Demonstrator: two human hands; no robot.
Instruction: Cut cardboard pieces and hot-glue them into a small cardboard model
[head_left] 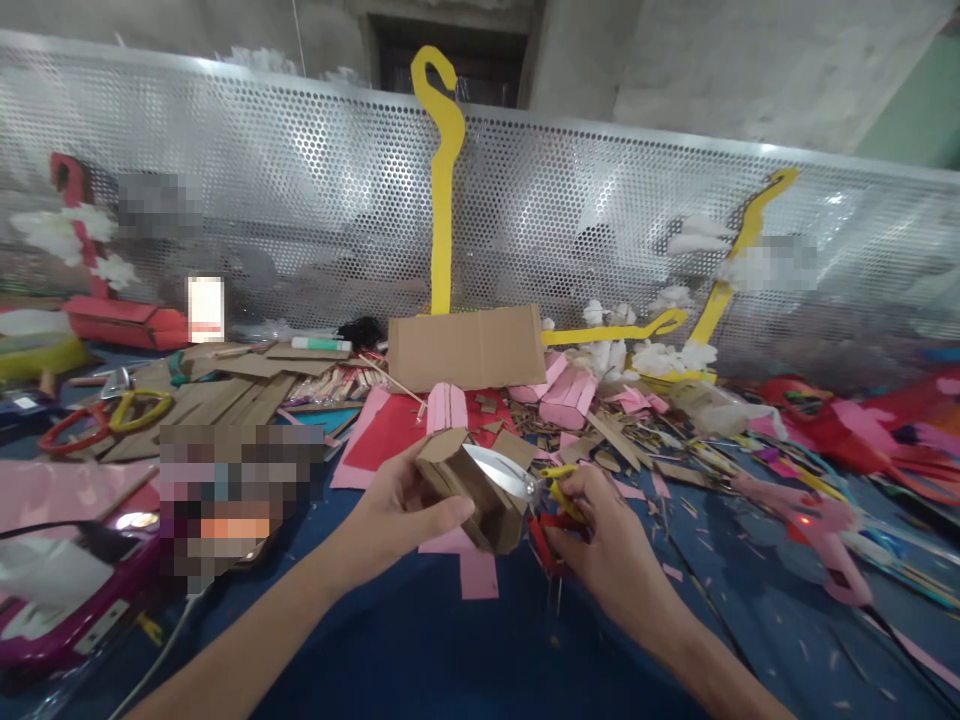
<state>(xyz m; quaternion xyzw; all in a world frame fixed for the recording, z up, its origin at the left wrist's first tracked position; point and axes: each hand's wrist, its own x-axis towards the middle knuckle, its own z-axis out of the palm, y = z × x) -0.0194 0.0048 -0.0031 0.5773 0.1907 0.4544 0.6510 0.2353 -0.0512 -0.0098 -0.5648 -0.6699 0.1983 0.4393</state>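
My left hand (pixel 409 510) is closed around a small folded cardboard piece (pixel 491 515), its thumb pressed along the near side. In my right hand (pixel 600 530) is a pair of scissors with red and yellow handles (pixel 551 535). The silver blades (pixel 499 470) point left, against the top of the cardboard piece, and part of them is hidden by it. Just below lies a pink paper strip (pixel 478 575) on the blue table. Behind my hands stands a cardboard box (pixel 465 350) with a tall yellow hooked piece (pixel 444 200) rising behind it.
A pink glue gun (pixel 817 540) with a red light lies at right. Cardboard and paper scraps (pixel 615 440) spread behind my right hand. Another pair of scissors (pixel 112 420) rests at left, near a purple power strip (pixel 90 610). A perforated metal panel (pixel 300 180) borders the back.
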